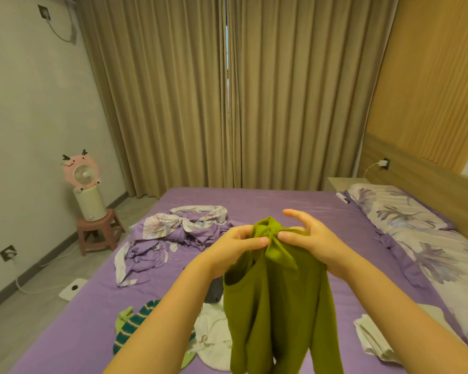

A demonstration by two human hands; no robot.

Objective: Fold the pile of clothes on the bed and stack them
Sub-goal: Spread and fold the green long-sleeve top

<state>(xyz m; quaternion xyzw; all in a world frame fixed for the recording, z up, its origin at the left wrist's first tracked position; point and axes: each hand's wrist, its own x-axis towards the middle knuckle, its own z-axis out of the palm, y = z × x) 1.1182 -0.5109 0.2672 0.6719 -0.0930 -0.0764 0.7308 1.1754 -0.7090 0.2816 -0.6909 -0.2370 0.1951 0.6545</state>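
**Green garment, held up for folding**

Green garment point(278, 306): olive knit, soft and limp, hanging in long vertical folds at lower centre of the frame, above the bed point(281, 206). Top edge bunched, with a tie or strap twisted at the middle.

Grip: left hand point(235, 249) and right hand point(308, 244) both pinch the bunched top edge, thumbs nearly meeting; right forefinger lifted free.

Handling, as judged: untangle the tie, slide the hands apart to the shoulders, shake flat, lay on bare sheet, then fold.

Also on bed: striped green piece point(135, 322), white cloth point(214, 338), crumpled purple bedding point(173, 236).
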